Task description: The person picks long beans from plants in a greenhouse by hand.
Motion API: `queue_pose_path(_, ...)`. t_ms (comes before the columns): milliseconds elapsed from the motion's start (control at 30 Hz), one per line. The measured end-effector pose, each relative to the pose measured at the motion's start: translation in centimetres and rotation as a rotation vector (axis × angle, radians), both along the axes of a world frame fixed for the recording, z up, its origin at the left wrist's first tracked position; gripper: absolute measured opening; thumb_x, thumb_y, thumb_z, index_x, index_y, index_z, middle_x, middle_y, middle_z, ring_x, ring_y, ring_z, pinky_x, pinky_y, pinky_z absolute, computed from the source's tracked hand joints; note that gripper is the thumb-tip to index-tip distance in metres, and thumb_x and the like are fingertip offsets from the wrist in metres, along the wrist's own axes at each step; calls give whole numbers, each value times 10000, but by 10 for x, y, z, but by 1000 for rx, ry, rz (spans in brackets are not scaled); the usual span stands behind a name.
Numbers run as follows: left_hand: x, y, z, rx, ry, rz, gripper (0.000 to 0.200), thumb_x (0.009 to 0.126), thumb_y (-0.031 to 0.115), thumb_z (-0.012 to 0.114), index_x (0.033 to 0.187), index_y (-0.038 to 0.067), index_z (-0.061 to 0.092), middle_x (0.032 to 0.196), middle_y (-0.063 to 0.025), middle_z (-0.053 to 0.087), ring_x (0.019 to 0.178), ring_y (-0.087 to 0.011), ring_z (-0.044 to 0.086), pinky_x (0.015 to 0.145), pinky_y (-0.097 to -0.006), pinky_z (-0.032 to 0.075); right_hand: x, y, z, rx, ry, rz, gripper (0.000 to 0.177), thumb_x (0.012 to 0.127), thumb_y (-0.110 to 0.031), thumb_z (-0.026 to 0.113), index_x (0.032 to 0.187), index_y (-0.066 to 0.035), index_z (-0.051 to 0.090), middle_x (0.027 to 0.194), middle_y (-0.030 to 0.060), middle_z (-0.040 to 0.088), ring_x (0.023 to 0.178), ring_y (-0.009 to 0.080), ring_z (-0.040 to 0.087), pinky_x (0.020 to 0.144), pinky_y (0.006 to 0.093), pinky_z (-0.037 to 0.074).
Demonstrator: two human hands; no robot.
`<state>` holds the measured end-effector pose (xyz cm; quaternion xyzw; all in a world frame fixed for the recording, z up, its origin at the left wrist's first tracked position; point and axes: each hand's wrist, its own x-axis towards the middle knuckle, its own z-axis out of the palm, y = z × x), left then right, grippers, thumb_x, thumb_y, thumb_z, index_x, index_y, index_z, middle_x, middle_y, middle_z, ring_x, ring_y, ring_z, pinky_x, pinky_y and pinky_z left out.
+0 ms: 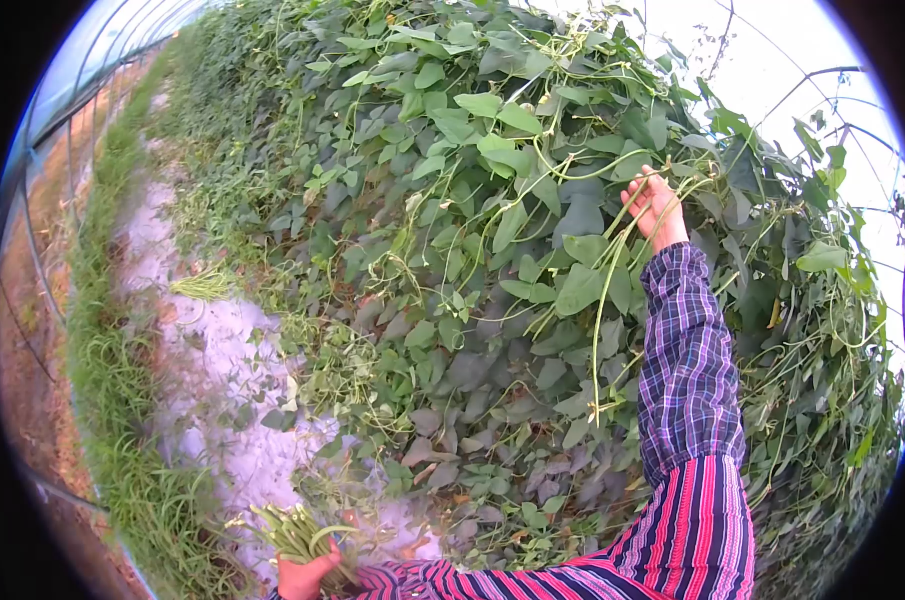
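Observation:
At the bottom left, my left hand (309, 572) is closed around a bunch of long green beans (290, 532), whose ends stick up past the fingers. My right hand (656, 210) is raised into the upper part of a dense wall of bean vines (492, 230). Its fingers curl at the upper ends of thin long bean pods (601, 330), which hang down beside the checked sleeve (687, 350). Leaves and stems crowd around that hand, and the exact grip of the fingertips is partly hidden.
A second bundle of long beans (202, 286) lies on the pale ground sheet (242, 430) along the row. Grass (122, 400) borders the path on the left. Curved metal frame bars (32, 220) stand at the left, with more bars (837, 71) at the upper right.

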<state>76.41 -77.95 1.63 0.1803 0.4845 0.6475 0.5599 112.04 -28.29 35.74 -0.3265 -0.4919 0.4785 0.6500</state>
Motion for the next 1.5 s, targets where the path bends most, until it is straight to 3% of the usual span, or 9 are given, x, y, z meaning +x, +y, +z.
queue_pose_path(133, -2, 1, 5, 12, -6, -26, 277, 631, -19, 638, 880, -12, 518, 727, -83, 569, 671, -182, 575, 626, -303, 479, 4, 5, -5, 22, -36, -16, 125, 883, -117, 423, 1006, -115, 444, 692, 15, 469, 490, 102, 393, 399, 236, 327)
queue_pose_path(533, 16, 9, 21, -2, 29, -168, 230, 675, 0, 653, 875, 7, 541, 780, -60, 577, 724, -153, 560, 667, -273, 455, 32, -18, -41, -114, -252, -190, 247, 895, -241, 475, 1109, -122, 504, 554, -67, 309, 422, 46, 277, 362, 191, 214)
queue_pose_path(633, 23, 14, 24, -18, 37, -186, 241, 669, 0, 662, 878, 10, 541, 779, -62, 577, 716, -152, 558, 654, -270, 454, 25, -33, -58, -167, -464, -62, 276, 903, -165, 365, 1143, -91, 480, 550, -68, 293, 414, 39, 249, 355, 191, 210)
queue_pose_path(867, 26, 16, 14, 68, -59, -224, 411, 694, -19, 663, 1062, 2, 481, 850, -51, 570, 774, -144, 556, 699, -268, 467, -69, -127, -83, 149, -640, 211, 503, 861, -308, 567, 1263, -53, 404, 673, -74, 369, 519, 7, 292, 449, 160, 260)
queue_pose_path(933, 26, 16, 15, 41, -117, -179, 488, 674, -15, 680, 1094, 0, 431, 819, -75, 569, 743, -165, 552, 681, -287, 455, -109, -187, -99, 319, -891, 187, 518, 816, -222, 637, 1244, -22, 422, 732, -57, 432, 641, 27, 401, 568, 168, 345)
queue_pose_path(1100, 13, 24, 16, 50, -3, -202, 434, 717, 4, 657, 1089, 10, 435, 846, -62, 567, 789, -151, 547, 715, -280, 449, -177, -292, -217, -37, -708, 695, 291, 908, -123, 463, 1169, 3, 439, 934, 71, 614, 675, 89, 551, 578, 216, 443)
queue_pose_path(1167, 9, 28, 14, 52, 34, -208, 419, 726, 14, 656, 1084, 10, 440, 858, -55, 567, 798, -146, 546, 719, -281, 450, -197, -324, -254, -222, -560, 762, 282, 920, -101, 421, 1169, 31, 421, 1034, 129, 604, 890, 163, 600, 708, 245, 468)
queue_pose_path(1333, 4, 45, 5, 79, 76, -302, 347, 744, 41, 661, 1059, 18, 518, 964, -50, 598, 887, -143, 576, 770, -277, 472, -221, -381, -295, -237, -443, 667, 452, 781, 95, 429, 1229, 54, 384, 1190, 199, 504, 1082, 255, 528, 896, 322, 424)
queue_pose_path(1500, 13, 64, -8, 63, 157, -484, 354, 735, 68, 677, 1052, 28, 524, 939, -41, 598, 884, -140, 575, 764, -277, 472, -210, -400, -319, -221, -525, 379, 499, 759, 15, 514, 1243, 25, 393, 1208, 187, 498, 1115, 307, 502, 984, 410, 329)
